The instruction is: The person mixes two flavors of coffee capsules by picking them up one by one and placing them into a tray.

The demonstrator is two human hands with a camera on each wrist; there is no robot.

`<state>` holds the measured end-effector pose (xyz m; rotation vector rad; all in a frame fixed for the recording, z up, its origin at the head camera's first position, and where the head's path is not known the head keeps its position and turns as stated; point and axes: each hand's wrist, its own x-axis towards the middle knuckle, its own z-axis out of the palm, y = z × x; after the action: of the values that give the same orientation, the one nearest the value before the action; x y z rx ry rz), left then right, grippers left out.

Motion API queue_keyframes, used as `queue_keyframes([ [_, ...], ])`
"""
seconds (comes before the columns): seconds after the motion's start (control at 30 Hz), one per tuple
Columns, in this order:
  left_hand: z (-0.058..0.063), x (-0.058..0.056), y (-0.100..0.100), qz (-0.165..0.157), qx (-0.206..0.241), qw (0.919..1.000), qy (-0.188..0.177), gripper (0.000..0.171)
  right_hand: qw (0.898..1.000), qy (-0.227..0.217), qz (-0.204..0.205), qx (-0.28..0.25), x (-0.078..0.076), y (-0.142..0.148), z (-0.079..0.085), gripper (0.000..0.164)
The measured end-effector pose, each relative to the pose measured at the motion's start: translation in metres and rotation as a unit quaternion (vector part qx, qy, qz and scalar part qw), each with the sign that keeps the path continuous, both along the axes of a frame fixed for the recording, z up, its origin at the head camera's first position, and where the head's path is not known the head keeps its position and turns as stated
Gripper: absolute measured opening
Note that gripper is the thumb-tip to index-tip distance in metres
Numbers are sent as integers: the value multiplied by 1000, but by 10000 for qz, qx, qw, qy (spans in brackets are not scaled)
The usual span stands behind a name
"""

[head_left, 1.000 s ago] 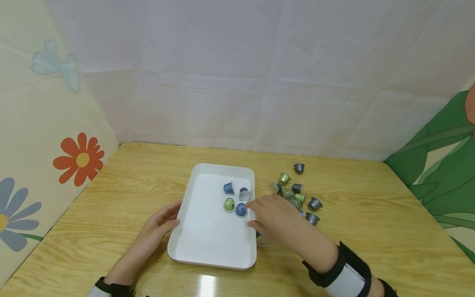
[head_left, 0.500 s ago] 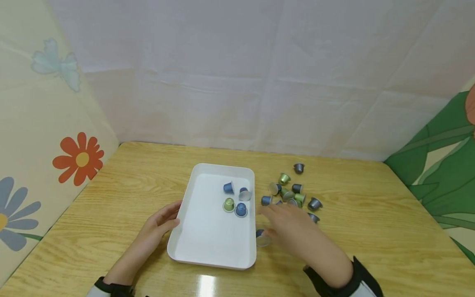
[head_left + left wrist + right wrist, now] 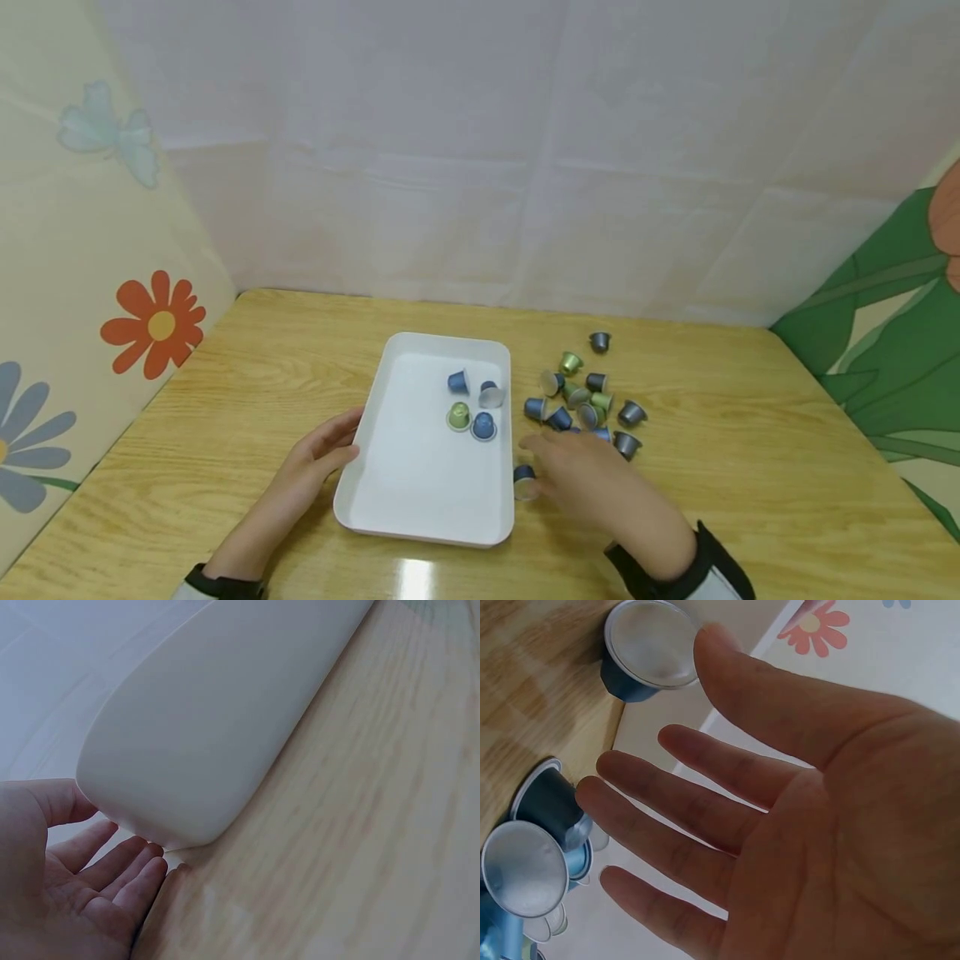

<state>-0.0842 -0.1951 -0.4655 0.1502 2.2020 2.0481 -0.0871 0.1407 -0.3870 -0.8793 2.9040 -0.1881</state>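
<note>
A white tray [image 3: 423, 500] lies on the table with several coffee capsules inside, among them a green capsule [image 3: 459, 416] and a blue capsule [image 3: 483, 426]. My left hand [image 3: 315, 467] touches the tray's left side; in the left wrist view its thumb and loosely bent fingertips rest against the outer wall. Right of the tray, my right hand [image 3: 581, 475] hovers low over the table, fingers spread with nothing between them. Its thumb tip is right at the rim of a dark blue capsule [image 3: 649, 645] lying on its side beside the tray.
Loose capsules in blue, green and grey lie in a cluster beyond my right hand, such as a grey capsule [image 3: 632, 413] and a green capsule [image 3: 571, 362]. A dark capsule [image 3: 600, 342] lies farthest back. A white cloth [image 3: 480, 167] hangs behind the table [image 3: 720, 417].
My right hand has drawn back from the blue capsule at the tray's right rim to the table, next to the dark blue capsule. The left hand stays at the tray.
</note>
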Motion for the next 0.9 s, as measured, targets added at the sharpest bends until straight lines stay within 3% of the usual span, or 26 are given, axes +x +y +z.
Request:
queue_keyframes([
  [0.27,0,0,1,-57,-13,10000,69,53,9994,-327,-46,63,-2,-5,-7,41],
  [0.9,-1,0,1,10,-106,9999,5,52,9974,689,122,146,2,-12,-24,34],
])
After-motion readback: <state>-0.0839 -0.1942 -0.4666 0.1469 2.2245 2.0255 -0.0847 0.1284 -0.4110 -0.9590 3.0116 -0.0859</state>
